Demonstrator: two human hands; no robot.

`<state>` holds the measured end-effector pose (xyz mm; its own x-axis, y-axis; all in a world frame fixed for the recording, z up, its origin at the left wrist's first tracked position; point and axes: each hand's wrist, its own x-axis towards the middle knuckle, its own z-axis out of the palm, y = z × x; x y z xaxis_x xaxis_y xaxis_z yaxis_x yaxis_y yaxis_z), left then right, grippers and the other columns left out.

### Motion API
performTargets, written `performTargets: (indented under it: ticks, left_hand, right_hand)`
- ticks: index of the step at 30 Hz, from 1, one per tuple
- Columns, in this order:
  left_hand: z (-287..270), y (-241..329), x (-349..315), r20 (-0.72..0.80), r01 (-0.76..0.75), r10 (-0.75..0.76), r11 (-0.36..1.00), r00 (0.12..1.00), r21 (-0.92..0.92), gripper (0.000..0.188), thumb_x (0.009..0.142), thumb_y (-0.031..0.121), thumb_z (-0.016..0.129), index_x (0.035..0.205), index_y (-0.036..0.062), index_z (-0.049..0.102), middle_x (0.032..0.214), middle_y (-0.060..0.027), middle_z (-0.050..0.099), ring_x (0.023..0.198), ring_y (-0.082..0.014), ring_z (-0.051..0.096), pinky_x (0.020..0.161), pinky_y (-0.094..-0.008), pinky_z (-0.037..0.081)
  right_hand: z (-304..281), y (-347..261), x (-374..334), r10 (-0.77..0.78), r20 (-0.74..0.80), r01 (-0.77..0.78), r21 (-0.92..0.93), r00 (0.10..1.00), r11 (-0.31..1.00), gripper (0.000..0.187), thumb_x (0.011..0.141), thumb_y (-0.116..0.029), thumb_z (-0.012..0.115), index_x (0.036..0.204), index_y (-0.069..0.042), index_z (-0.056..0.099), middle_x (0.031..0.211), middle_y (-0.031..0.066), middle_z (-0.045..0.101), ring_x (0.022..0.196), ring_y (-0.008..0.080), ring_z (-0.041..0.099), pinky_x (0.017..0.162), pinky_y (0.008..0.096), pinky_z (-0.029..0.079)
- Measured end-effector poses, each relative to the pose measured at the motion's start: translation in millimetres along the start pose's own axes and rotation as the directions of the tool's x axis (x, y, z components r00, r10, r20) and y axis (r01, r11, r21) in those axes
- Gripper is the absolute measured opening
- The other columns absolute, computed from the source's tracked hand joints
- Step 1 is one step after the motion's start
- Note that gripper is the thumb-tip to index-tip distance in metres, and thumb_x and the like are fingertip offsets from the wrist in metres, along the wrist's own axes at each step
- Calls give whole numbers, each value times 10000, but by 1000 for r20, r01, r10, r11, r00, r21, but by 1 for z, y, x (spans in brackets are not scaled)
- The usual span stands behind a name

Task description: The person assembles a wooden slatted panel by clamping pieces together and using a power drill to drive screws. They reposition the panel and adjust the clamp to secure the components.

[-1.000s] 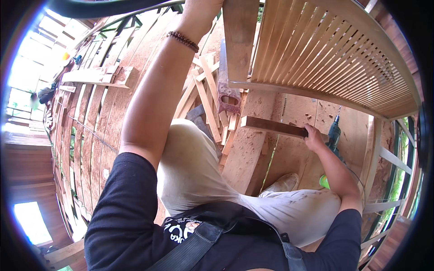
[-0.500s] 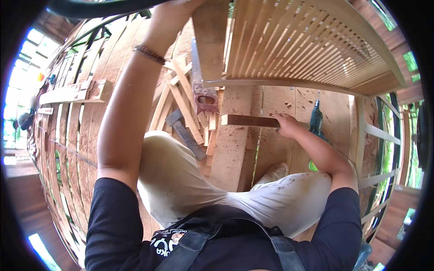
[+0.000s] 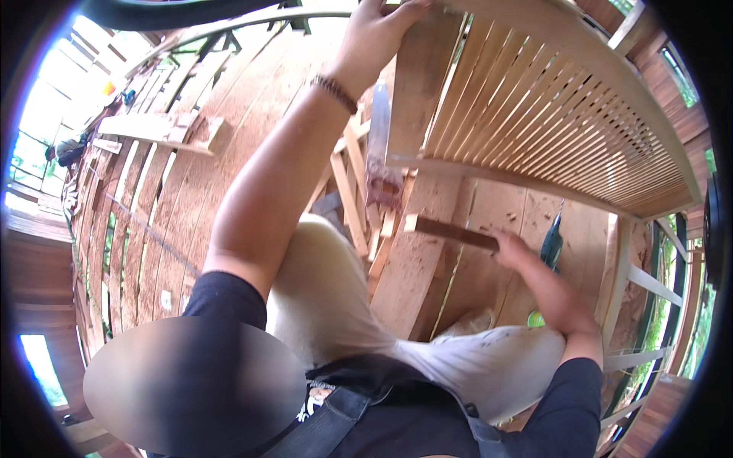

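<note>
As two hands (image 3: pixel 382 30) grip, one stick (image 3: pixel 450 231).

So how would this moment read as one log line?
left hand: grips slatted wooden panel | right hand: holds short wooden strip | handsaw: untouched

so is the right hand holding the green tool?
No, the right hand grips a short wooden strip; the green tool lies beside it.
</note>
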<state>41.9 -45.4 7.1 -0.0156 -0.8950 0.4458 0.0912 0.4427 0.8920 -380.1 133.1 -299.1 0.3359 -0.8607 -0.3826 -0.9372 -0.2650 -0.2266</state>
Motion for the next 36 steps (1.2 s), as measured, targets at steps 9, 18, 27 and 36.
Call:
performTargets:
  ticks: [9,18,27,36]
  left_hand:
    - [5,17,-6,-164,23,-77,951,984,-308,331,1021,211,542,1275,4,588,1133,-105,665,1055,-177,622,935,-362,501]
    - [1,9,2,-245,48,-119,960,962,-277,167,1062,181,586,1043,16,601,967,-52,679,873,-119,639,804,-297,540]
    - [12,46,29,-65,-222,239,955,969,199,431,979,225,670,1369,57,593,1158,-150,723,1002,-206,693,866,-330,549]
    - [29,94,94,167,-175,64,528,984,831,464,781,471,700,973,60,794,927,-207,750,918,-365,714,847,-413,571]
  right_hand:
    - [-26,-23,2,44,97,-42,-24,994,999,731,765,-230,799,1423,-80,518,1272,226,653,1188,404,631,1016,468,532]
    - [-22,-16,4,45,162,-36,-55,986,998,709,776,-289,785,1397,-53,538,1307,233,645,1209,396,625,1030,469,520]
    - [-28,-16,2,41,163,-32,-55,986,998,658,753,-279,787,1342,-68,586,1279,227,649,1223,387,610,1038,463,512]
    - [-30,-22,4,56,193,-46,-58,980,997,692,748,-249,813,1376,-83,577,1308,212,648,1228,381,617,1047,454,508]
